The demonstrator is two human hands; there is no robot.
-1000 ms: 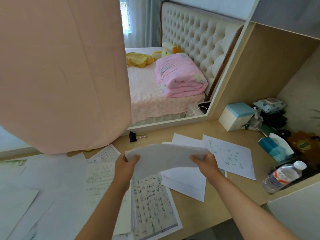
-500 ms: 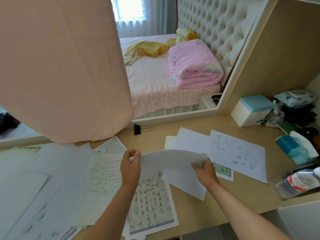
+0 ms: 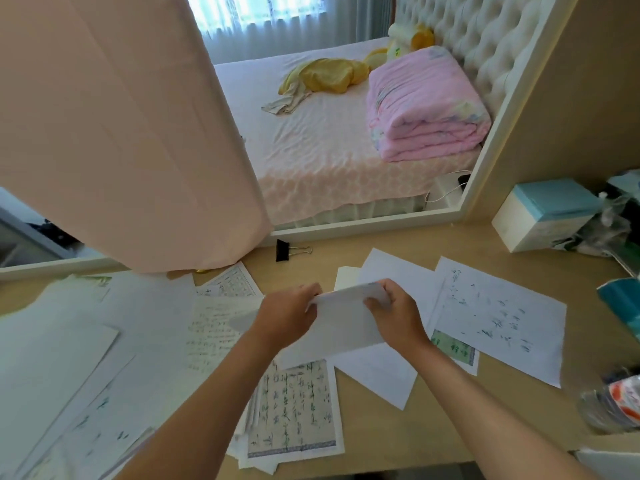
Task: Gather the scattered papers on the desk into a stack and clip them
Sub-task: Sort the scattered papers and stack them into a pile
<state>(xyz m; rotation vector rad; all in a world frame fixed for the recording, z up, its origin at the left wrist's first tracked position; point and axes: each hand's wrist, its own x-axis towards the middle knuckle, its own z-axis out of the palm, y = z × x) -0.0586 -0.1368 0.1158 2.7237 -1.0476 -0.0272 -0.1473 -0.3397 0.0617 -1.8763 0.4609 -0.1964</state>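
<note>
Far left: loose white sheets [image 3: 52,358] are spread overlapping on the desk [image 3: 450,427], their back edge partly covered by the hem of a pink curtain [image 3: 121,133]. Next right, a handwritten sheet [image 3: 214,330] is laid flat, with a grid-printed sheet [image 3: 235,282] just behind it.

A black binder clip [image 3: 284,251] is seen at the back of the desk on bare wood, behind the hands, apart from every sheet, with no hand on it.

Centre: the held stack [image 3: 343,323] is gripped at its upper left edge by the left hand [image 3: 287,317], fingers curled round it, and at its upper right edge by the right hand [image 3: 394,313], fingers folded over the top. The stack is kept off the desk, slightly bowed, between both hands. A calligraphy sheet [image 3: 294,410] lies flat below it, on top of a few more pages.

Right: a blank sheet [image 3: 377,372] is laid under the right wrist. A scribbled sheet [image 3: 502,317] overlaps a green-printed sheet [image 3: 453,348]. A teal-lidded box [image 3: 540,216] is set at back right. A plastic bottle [image 3: 613,400] is at the right edge, blurred.
</note>
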